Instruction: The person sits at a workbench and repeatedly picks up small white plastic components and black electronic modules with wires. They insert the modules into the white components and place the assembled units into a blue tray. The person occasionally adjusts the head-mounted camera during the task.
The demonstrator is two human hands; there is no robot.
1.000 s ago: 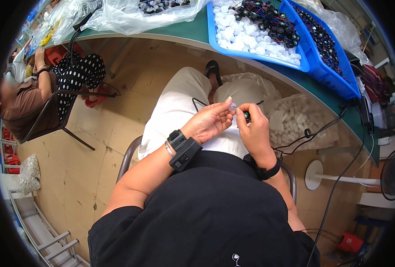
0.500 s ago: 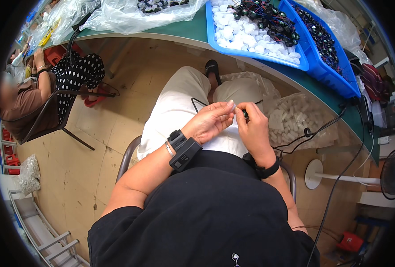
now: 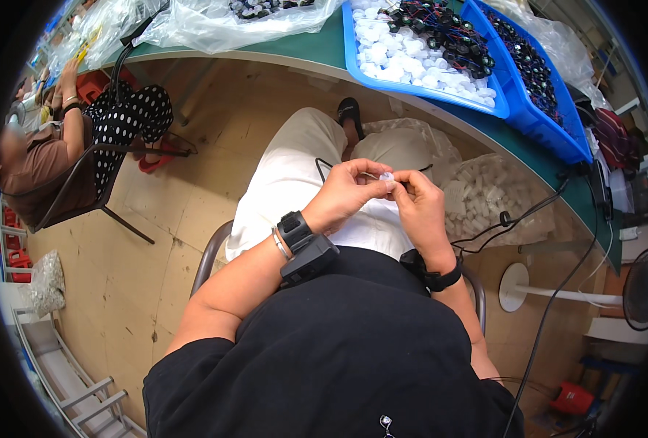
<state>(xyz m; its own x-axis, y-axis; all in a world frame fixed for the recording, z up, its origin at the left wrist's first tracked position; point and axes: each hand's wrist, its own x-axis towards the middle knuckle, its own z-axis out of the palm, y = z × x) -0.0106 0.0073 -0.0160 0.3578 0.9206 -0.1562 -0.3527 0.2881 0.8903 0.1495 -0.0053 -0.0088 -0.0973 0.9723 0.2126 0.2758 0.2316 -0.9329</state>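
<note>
Above my lap, my left hand (image 3: 347, 191) and my right hand (image 3: 420, 208) meet fingertip to fingertip. Between them is a small translucent white plastic cap (image 3: 387, 177), pinched by thumbs and fingers from both sides. Whether another piece sits inside or under the cap is hidden by the fingers. Beyond my knees, a blue tray (image 3: 419, 93) on the table holds many similar white caps (image 3: 401, 58) and a heap of small black parts (image 3: 452, 33) with thin coloured wires.
A blue bin (image 3: 554, 135) of dark wired parts stands beside the tray on the green table (image 3: 313, 47). Under the table edge lies a clear bag of white pieces (image 3: 477, 201). Black cables (image 3: 514, 219) hang at right, near a fan (image 3: 642, 288). A seated person (image 3: 54, 164) is at left.
My left hand has turned over from palm up, its fingers now curled onto the cap. The white cap shows more clearly; a dark greenish piece by my right fingers is out of sight.
</note>
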